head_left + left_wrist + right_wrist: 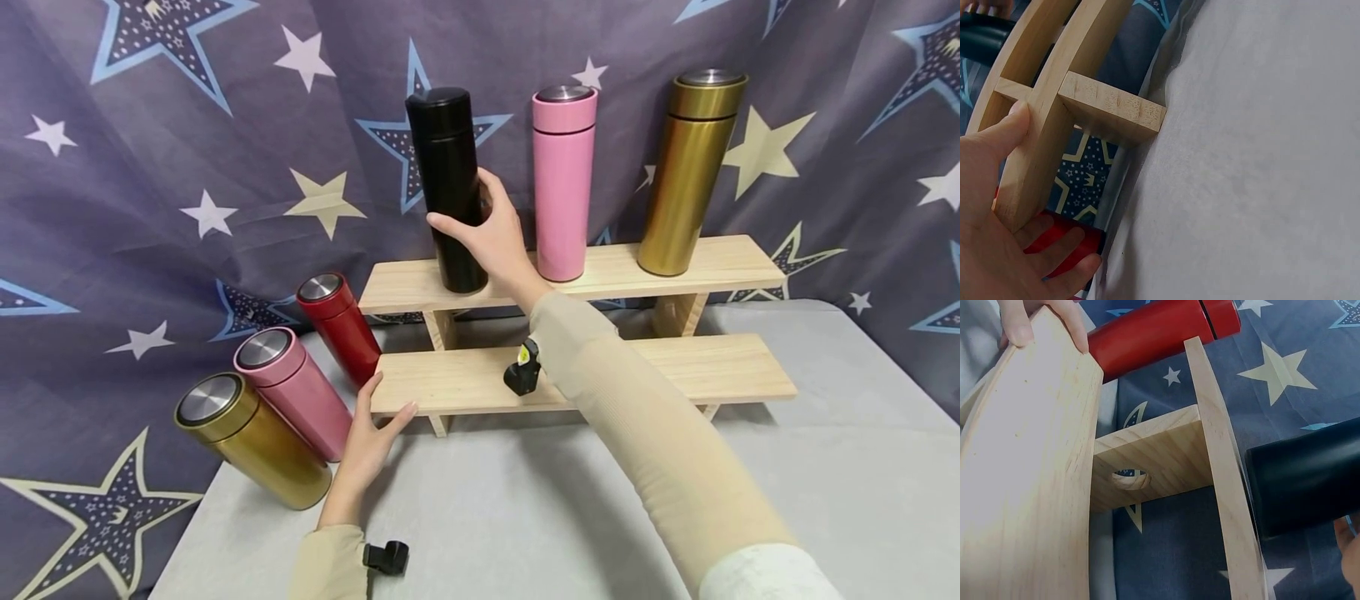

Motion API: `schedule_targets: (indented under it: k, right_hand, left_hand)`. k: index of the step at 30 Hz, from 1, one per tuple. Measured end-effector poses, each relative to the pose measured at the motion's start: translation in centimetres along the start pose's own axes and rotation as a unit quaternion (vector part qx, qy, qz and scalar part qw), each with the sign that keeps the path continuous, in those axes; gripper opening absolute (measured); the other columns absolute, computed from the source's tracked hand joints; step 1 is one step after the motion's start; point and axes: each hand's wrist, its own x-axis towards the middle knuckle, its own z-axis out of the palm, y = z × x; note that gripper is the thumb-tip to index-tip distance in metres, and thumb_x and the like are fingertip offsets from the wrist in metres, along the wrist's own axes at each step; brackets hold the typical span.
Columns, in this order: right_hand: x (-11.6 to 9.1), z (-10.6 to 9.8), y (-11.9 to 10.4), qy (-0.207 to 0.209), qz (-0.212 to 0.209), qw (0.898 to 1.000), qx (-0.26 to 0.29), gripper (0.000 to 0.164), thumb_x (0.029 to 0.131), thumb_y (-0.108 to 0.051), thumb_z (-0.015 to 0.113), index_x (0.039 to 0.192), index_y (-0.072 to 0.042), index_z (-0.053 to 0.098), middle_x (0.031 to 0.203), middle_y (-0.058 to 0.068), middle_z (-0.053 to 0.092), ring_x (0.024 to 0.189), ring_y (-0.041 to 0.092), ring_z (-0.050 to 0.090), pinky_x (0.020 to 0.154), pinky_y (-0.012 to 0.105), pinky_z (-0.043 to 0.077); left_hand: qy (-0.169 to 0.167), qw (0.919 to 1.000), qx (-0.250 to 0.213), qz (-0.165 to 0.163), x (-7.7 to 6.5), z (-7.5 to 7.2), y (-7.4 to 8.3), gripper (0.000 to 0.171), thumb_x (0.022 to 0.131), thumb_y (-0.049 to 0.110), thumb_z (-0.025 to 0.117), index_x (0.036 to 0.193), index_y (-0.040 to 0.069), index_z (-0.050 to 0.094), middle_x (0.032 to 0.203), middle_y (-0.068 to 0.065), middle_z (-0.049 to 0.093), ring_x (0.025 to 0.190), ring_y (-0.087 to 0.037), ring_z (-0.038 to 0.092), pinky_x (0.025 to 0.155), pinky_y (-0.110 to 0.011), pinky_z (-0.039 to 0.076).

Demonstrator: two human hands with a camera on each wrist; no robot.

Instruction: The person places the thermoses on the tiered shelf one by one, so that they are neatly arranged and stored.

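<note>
My right hand grips a black thermos bottle around its lower half, thumb across the front. The bottle is upright with a slight tilt at the left end of the upper board; in the right wrist view its base lies against or very near that board. My left hand holds the left end of the two-tier wooden shelf's lower board, thumb on the front edge and fingers at the end. On the upper board, a pink thermos and a gold thermos stand to the right of the black one.
Left of the shelf, a red thermos, another pink thermos and another gold thermos stand in a row on the grey-covered table. Behind everything hangs a dark star-patterned cloth.
</note>
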Motion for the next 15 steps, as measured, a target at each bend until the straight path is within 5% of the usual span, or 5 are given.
schedule_targets:
  k: [15]
  right_hand:
    - [0.47, -0.16, 0.44, -0.001, 0.003, 1.000, 0.001, 0.078, 0.079, -0.031, 0.085, 0.144, -0.017, 0.045, 0.132, 0.001, 0.059, 0.115, 0.006, 0.054, 0.097, 0.020, 0.040]
  left_hand:
    - [0.000, 1.0000, -0.006, -0.002, 0.07, 0.03, -0.16, 0.085, 0.092, 0.032, 0.072, 0.158, 0.017, 0.019, 0.161, -0.018, 0.017, 0.146, -0.032, 0.017, 0.113, -0.055, 0.024]
